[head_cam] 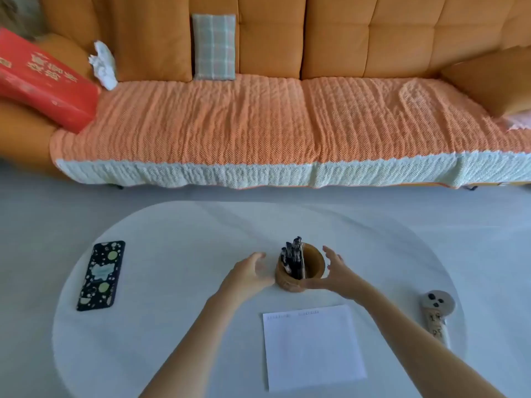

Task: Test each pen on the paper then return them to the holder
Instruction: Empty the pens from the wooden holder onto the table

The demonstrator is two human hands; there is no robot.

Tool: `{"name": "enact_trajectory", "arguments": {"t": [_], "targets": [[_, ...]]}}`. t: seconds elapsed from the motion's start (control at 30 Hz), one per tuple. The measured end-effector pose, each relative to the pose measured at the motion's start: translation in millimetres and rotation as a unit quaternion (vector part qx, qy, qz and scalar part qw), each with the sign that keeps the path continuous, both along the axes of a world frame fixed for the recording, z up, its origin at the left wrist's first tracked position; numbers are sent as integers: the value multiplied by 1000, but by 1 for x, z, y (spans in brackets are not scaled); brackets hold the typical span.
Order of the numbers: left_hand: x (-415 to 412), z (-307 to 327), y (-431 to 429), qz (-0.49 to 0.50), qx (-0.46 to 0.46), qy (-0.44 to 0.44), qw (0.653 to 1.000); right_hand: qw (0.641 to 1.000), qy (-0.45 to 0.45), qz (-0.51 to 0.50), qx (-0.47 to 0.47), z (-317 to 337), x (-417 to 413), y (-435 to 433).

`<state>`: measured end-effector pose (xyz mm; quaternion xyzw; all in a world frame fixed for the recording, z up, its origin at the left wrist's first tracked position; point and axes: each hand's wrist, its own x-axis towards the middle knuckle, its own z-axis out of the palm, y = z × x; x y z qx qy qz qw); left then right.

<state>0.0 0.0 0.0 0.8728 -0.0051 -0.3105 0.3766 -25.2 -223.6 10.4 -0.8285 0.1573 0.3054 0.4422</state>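
Left hand and right hand flank the holder on the tabletop.
Both sets of fingers are loosely spread, gripping nothing, just beside it; pens stand inside, paper lies nearer the person.

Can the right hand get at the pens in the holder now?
Probably yes: the right hand is close beside the holder, and the pens stand above its open rim with nothing over them.
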Motion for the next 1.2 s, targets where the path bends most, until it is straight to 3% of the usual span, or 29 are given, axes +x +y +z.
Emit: {"name": "enact_trajectory", "arguments": {"t": [0.27, 0.43, 0.67, 0.9, 1.07, 1.2], "targets": [[14, -47, -28, -52, -147, -66, 986, 987, -137, 34, 71, -66, 6, -2], [18, -62, -28, -47, -150, -135, 978, 964, -254, 52, 62, -78, 1, -6], [20, -66, -24, -69, -142, -196, 968, 940, -330, 8, 81, -98, 7, -7], [1, -61, -5, -43, -205, -231, 950, 908, -406, 39, 93, -81, 4, 9], [-34, -68, 24, 21, -255, -196, 946, 887, -433, 161, -21, -68, -12, 27], [-61, -81, 50, 67, -246, -208, 944, 830, -440, 290, -184, -63, -19, 50]]}}
